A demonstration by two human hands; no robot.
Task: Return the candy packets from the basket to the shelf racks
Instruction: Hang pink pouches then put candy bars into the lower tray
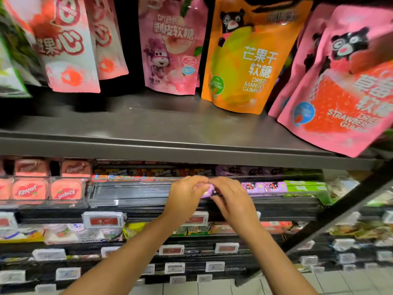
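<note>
My left hand (187, 193) and my right hand (230, 199) meet in front of the second shelf, fingers curled around a small purple candy packet (205, 191) held between them. Most of the packet is hidden by the fingers. Just behind the hands lies a clear plastic shelf rack (131, 193), a long tray with bare room in it. More purple packets (264, 186) of the same kind stand in the rack just to the right. The basket is out of view.
Pink candy tins (47, 189) fill the rack at left. Hanging pouches, among them an orange mango gummy bag (248, 60) and pink strawberry gummy bags (344, 99), hang above a grey shelf (170, 145). Price tags (103, 219) line the lower shelves; a second shelving unit angles in at right.
</note>
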